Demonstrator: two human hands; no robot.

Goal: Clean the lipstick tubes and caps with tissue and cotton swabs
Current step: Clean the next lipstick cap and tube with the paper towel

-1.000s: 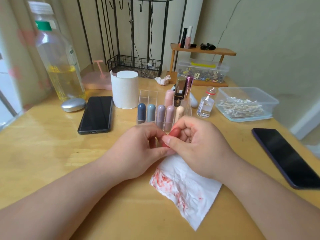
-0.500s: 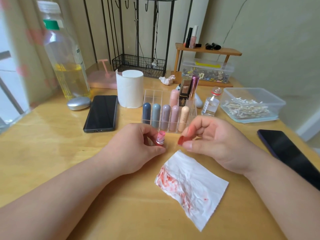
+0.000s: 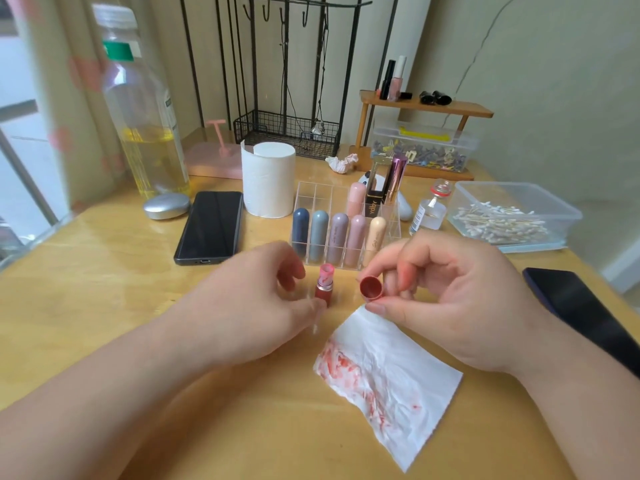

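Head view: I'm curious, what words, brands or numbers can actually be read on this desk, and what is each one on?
"ydby" (gold letters running sideways, reading uncertain): on the black case in the clear organiser.
Too blurred to read: the small print on the mauve tube and on the cream tube.
Too small to read: the labels on the big bottle and on the small glass bottle.

A pale, glossy wooden table (image 3: 104,306) fills the view. Past its left edge a window (image 3: 17,81) lets in bright daylight, beside a cream curtain (image 3: 62,98) with blurred pink spots. Plain beige walls (image 3: 571,116) rise behind the table and to its right; a thin dark line (image 3: 483,39), crack or cord, runs up one. At the table's back stand a black metal rack (image 3: 287,131) with hooks and a small wooden shelf (image 3: 464,109). A white skirting board (image 3: 623,268) shows beyond its right edge.
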